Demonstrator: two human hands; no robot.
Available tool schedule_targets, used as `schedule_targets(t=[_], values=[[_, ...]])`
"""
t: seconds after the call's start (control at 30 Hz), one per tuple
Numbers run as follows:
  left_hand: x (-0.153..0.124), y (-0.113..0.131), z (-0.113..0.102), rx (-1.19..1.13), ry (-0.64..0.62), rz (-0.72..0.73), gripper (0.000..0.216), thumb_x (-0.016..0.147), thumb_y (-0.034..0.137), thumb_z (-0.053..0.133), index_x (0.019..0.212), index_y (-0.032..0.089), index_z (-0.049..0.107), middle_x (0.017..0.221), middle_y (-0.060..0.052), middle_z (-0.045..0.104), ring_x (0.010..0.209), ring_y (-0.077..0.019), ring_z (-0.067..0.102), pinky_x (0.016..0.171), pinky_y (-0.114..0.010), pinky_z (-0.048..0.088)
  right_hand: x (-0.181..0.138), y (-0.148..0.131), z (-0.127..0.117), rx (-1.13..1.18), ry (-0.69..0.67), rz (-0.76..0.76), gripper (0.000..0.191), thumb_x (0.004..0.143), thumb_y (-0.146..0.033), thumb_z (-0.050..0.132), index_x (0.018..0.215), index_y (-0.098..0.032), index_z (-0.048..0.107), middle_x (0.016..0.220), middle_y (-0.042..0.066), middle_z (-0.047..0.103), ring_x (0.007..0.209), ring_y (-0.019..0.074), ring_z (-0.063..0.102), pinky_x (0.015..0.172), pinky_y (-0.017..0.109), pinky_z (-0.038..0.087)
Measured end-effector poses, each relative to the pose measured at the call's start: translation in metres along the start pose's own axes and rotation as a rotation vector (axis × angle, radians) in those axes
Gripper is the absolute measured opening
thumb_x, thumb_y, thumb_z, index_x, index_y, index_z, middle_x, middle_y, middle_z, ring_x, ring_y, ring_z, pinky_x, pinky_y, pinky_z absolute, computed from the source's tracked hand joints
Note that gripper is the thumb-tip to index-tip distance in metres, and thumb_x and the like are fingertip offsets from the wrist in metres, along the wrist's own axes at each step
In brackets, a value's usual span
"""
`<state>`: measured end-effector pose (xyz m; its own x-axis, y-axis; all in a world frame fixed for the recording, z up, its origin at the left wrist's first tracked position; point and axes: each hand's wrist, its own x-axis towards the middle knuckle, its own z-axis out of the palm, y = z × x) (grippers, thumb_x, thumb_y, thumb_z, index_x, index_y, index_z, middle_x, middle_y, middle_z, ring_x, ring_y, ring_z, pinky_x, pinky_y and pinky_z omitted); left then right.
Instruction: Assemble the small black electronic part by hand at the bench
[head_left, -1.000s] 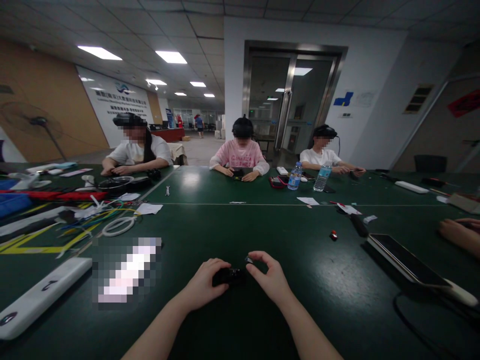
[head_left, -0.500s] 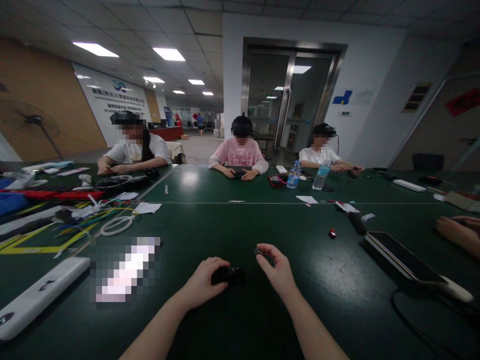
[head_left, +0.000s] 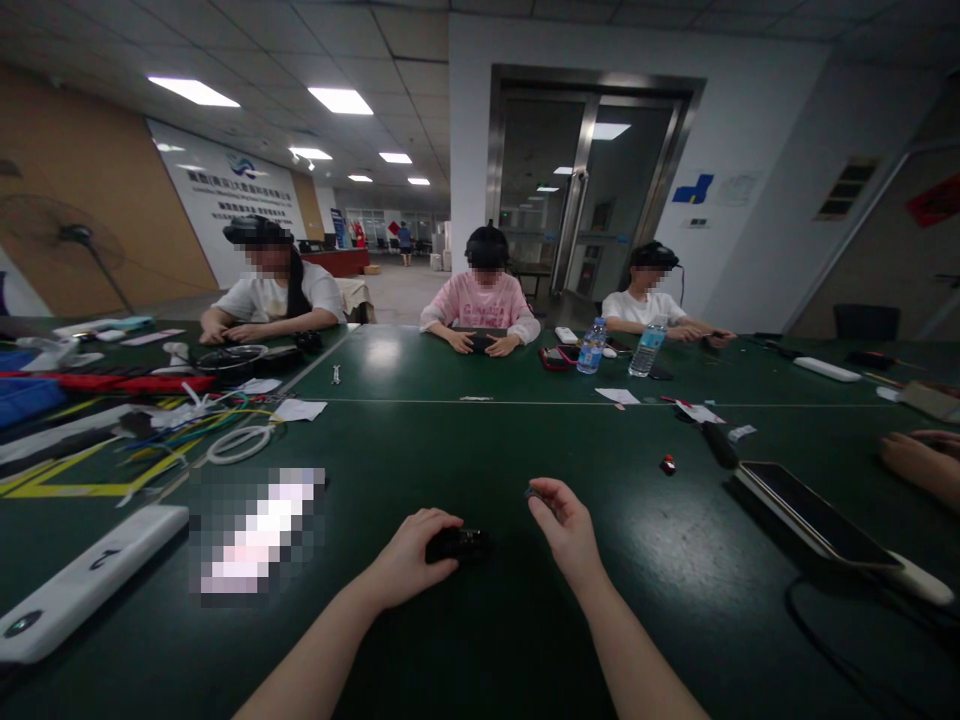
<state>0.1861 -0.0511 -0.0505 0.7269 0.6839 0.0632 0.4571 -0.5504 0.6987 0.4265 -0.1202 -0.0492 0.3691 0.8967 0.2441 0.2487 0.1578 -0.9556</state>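
My left hand (head_left: 412,562) is closed round the near end of a small black object (head_left: 469,545) that rests on the dark green table (head_left: 480,460). Shiny details show at its right end, but its exact kind is too dark to tell. To the right of it, my right hand (head_left: 568,525) is raised a little, thumb and forefinger pinching a tiny dark piece (head_left: 531,492). That piece is apart from the black object. A small red and silver item (head_left: 668,464) lies farther off to the right.
On my left are a white power bank (head_left: 97,580), a blurred-out bright screen (head_left: 266,530) and a coiled white cable (head_left: 240,444). A phone (head_left: 817,512) lies at right, near another person's hand (head_left: 919,462). Two bottles (head_left: 591,348) stand across the table, where several people sit.
My right hand has moved slightly right, widening the gap to the black object. My left hand keeps its grip, and the view has shifted a little.
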Motion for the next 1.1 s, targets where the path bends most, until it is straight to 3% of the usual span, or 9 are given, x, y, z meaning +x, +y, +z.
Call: schedule_targets(t=[0.3, 0.63, 0.87, 1.1], values=[[0.002, -0.004, 0.003, 0.032, 0.017, 0.027, 0.043, 0.075, 0.026, 0.063, 0.116, 0.027, 0.053, 0.116, -0.004, 0.056, 0.109, -0.0234, 0.049, 0.096, -0.040, 0.037, -0.003, -0.008, 0.004, -0.018, -0.034, 0.003, 0.028, 0.074, -0.038, 0.061, 0.096, -0.022, 0.059, 0.092, 0.004, 0.062, 0.090, 0.0201, 0.057, 0.087, 0.038, 0.044], [0.002, -0.001, 0.002, 0.049, 0.006, 0.024, 0.044, 0.073, 0.028, 0.065, 0.116, 0.029, 0.054, 0.115, -0.003, 0.056, 0.109, -0.0233, 0.048, 0.096, -0.039, 0.037, -0.013, -0.023, 0.018, -0.146, -0.244, 0.058, 0.023, 0.075, -0.031, 0.059, 0.098, -0.024, 0.061, 0.101, 0.002, 0.062, 0.102, 0.0199, 0.055, 0.094, 0.040, 0.041], [0.003, -0.002, 0.003, 0.068, 0.014, 0.035, 0.043, 0.072, 0.029, 0.065, 0.114, 0.028, 0.055, 0.114, -0.004, 0.058, 0.107, -0.0243, 0.049, 0.095, -0.040, 0.037, -0.019, -0.021, 0.032, -0.191, -0.374, 0.005, 0.020, 0.073, -0.028, 0.063, 0.093, -0.025, 0.064, 0.107, 0.002, 0.059, 0.104, 0.0196, 0.053, 0.095, 0.039, 0.040], [0.004, -0.001, 0.005, 0.065, 0.036, 0.068, 0.042, 0.071, 0.026, 0.067, 0.112, 0.027, 0.057, 0.110, -0.004, 0.060, 0.105, -0.0231, 0.051, 0.094, -0.037, 0.037, -0.020, -0.018, 0.040, -0.389, -0.449, -0.066, 0.021, 0.070, -0.027, 0.066, 0.091, -0.030, 0.067, 0.106, 0.001, 0.062, 0.105, 0.0224, 0.052, 0.095, 0.043, 0.036]])
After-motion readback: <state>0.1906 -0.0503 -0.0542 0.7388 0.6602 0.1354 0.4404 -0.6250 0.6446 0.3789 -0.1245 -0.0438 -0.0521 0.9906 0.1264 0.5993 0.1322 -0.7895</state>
